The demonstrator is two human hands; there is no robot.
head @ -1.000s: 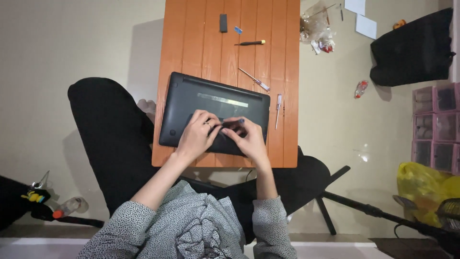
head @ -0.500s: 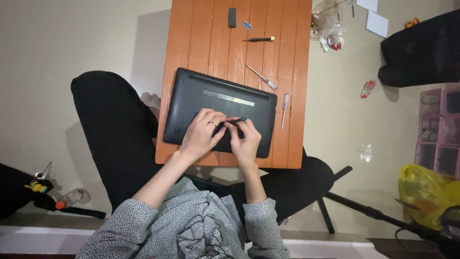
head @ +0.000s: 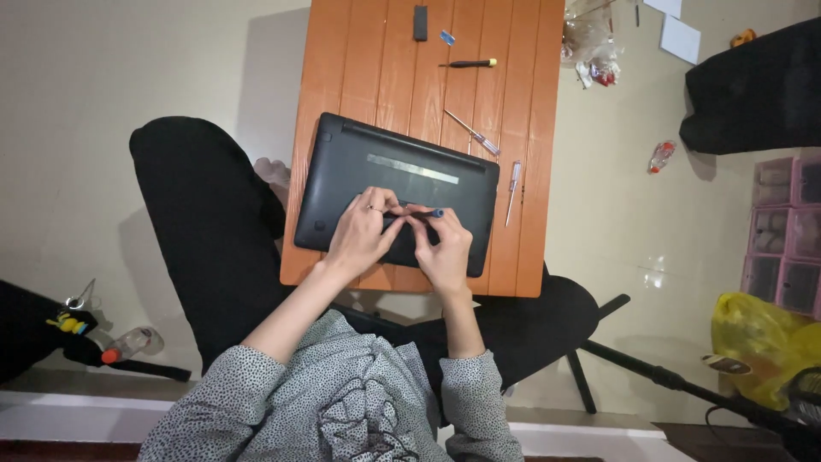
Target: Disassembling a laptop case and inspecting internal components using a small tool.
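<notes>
A black laptop [head: 402,192] lies bottom-up on the orange slatted counter [head: 376,60]. Both hands rest on its near half: the left hand [head: 363,235] flat beside the right hand [head: 445,248], whose fingers pinch a small blue-tipped screwdriver [head: 419,213]. Two more screwdrivers [head: 472,133] lie just beyond the laptop.

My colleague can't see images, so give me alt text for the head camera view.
Two hands, left hand and right hand, press a blue-tipped tool against an upturned black laptop on an orange table. Three screwdrivers lie beyond it.
</notes>
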